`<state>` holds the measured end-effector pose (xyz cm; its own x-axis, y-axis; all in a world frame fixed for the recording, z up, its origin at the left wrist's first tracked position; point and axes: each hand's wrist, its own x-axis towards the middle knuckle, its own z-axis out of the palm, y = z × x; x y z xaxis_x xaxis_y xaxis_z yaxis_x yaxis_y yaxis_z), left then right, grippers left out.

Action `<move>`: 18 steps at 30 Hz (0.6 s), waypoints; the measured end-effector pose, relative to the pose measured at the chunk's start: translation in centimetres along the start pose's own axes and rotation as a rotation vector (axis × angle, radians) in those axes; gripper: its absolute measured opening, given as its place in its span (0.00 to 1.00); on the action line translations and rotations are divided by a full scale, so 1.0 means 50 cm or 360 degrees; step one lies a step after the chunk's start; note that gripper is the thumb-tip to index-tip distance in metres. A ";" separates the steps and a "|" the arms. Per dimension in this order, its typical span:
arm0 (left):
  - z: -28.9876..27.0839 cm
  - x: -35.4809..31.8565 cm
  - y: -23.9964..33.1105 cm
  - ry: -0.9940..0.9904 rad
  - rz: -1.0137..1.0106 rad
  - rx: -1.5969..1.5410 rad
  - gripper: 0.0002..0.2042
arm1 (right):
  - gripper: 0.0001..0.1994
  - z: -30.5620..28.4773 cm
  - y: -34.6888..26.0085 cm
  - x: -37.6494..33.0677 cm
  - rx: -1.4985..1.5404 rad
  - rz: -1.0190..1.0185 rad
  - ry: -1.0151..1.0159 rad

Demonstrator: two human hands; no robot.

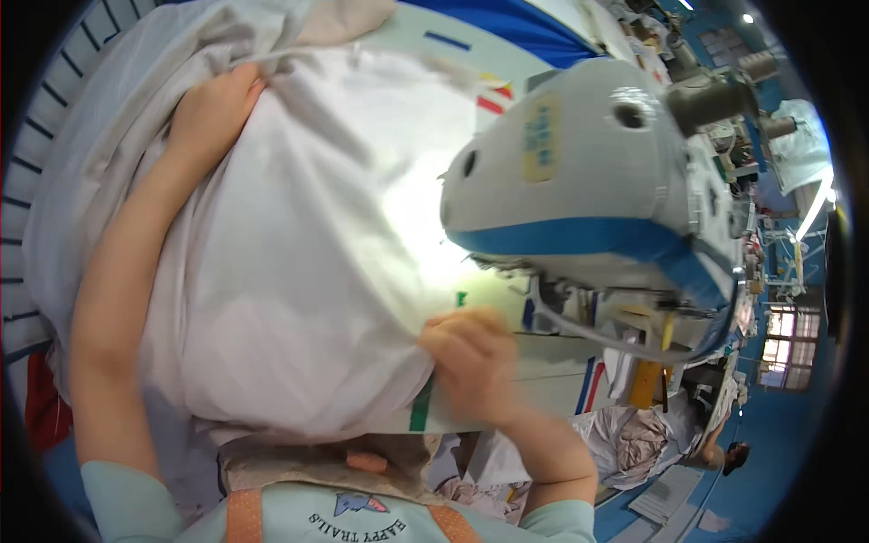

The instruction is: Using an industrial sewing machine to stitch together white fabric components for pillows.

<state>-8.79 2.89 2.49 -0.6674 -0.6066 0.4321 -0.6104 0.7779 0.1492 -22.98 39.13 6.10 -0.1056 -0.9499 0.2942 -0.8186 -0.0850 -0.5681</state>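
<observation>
A large piece of white fabric (299, 244) spreads over the sewing table and hangs down over its near edge toward my lap. At the far left, my left hand (217, 104) is closed on a gathered fold of it. My right hand (471, 357), blurred by motion, pinches the fabric's right edge near the front of the table. Just beyond that hand stands a white and blue sewing machine (579, 172), its lamp lighting the cloth brightly beside the head. The needle area is hidden by the machine head and glare.
Thread spools (715, 104) stand behind the machine. Coloured tape strips mark the tabletop (552, 371). A yellow part (645, 384) sits right of the machine. Further right, more white fabric (634, 443) lies heaped near another person (720, 452). Blue cloth (516, 23) lies at the back.
</observation>
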 end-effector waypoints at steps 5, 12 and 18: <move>-0.016 0.016 -0.021 -0.0148 -0.0115 -0.0295 0.09 | 0.14 0.011 0.018 0.038 -0.0182 -0.0163 -0.0070; -0.273 -0.354 0.059 -0.0156 0.0221 -0.0927 0.19 | 0.13 0.022 -0.039 0.034 -0.0137 -0.0214 -0.0108; -0.300 -0.769 0.107 -0.0331 -0.0324 -0.1014 0.14 | 0.14 0.050 -0.171 0.019 -0.0183 -0.0235 -0.0450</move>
<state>20.01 32.86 0.01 -0.6732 -0.7196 0.1704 -0.4051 0.5516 0.7291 -14.67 38.20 9.29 0.1667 -0.9770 0.1329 -0.8733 -0.2089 -0.4402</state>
